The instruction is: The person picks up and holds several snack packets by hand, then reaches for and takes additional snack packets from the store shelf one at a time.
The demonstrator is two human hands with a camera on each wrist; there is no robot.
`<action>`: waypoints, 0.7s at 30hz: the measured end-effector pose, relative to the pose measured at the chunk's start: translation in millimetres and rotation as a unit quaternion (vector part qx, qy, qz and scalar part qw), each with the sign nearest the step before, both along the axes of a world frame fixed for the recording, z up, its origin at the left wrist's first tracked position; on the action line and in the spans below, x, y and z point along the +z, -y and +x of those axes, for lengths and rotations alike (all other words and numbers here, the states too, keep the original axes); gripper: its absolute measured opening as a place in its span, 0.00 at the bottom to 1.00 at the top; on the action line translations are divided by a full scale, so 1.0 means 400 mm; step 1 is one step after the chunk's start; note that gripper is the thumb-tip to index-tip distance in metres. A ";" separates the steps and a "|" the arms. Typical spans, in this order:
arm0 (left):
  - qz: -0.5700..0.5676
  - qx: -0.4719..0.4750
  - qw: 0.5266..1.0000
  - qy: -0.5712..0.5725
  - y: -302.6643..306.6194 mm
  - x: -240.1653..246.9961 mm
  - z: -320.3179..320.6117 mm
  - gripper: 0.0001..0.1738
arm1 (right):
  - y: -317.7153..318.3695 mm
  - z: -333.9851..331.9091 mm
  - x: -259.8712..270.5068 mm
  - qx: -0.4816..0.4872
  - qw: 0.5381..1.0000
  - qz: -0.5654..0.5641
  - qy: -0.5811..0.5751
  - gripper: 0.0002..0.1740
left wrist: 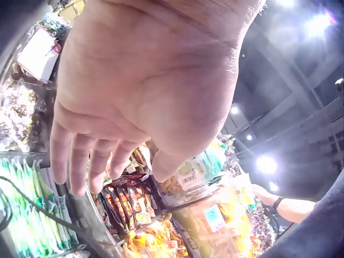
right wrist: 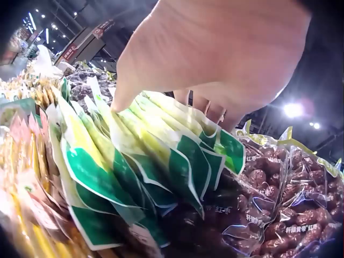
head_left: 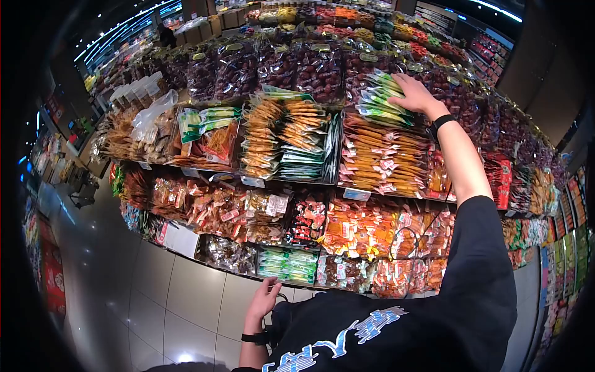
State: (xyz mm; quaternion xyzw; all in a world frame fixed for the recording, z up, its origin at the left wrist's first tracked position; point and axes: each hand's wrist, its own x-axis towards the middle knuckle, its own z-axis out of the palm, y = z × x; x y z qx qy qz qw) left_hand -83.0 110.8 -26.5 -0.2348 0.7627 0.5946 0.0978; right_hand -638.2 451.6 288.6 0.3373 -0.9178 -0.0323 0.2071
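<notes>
My right hand (head_left: 414, 94) is at a row of green-and-white flat snack packets (head_left: 379, 102) on the upper tier of the display. In the right wrist view the thumb lies against the near side of these upright, overlapping packets (right wrist: 145, 156). The other fingers reach over their far side, partly hidden, so the hand holds the row between them. My left hand (head_left: 265, 299) hangs low in front of the display, holding nothing. Its fingers are loosely extended in the left wrist view, palm (left wrist: 145, 80) toward the camera. Nearest to it are pale green packets (head_left: 288, 265) in the bottom tier.
Bags of red dates (head_left: 319, 68) stand behind the green row. Orange-brown packets (head_left: 384, 155) fill the bin in front of it. Golden and dark green packets (head_left: 285, 136) lie to the left. A clear plastic bag (head_left: 152, 118) sits farther left. Tiled floor (head_left: 192, 291) runs below the display.
</notes>
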 end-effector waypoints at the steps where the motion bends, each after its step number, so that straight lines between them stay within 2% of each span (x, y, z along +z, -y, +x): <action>1: 0.007 0.012 1.000 0.004 -0.015 0.004 0.003 0.27 | 0.006 0.000 0.009 0.010 1.000 -0.005 0.025 0.50; 3: 0.022 0.031 0.999 0.011 -0.043 0.015 0.005 0.27 | 0.011 0.006 0.030 0.025 0.997 -0.011 0.074 0.50; 10: 0.022 0.054 0.998 0.028 -0.070 -0.016 0.005 0.27 | -0.003 -0.010 0.025 0.061 0.997 -0.005 0.040 0.50; 13: -0.013 0.053 0.998 0.008 -0.081 -0.009 -0.013 0.27 | 0.021 0.001 0.047 0.017 0.998 0.016 0.061 0.50; 14: -0.024 0.048 0.999 0.011 -0.085 -0.001 -0.018 0.27 | 0.017 -0.022 0.029 0.042 0.999 0.016 0.023 0.51; 20: -0.006 0.056 0.998 0.027 -0.107 0.045 -0.035 0.27 | 0.065 -0.030 0.055 -0.034 0.992 0.099 0.067 0.57; 21: -0.011 0.058 0.998 0.019 -0.106 0.040 -0.033 0.27 | 0.071 -0.024 0.057 -0.044 0.993 0.086 0.062 0.58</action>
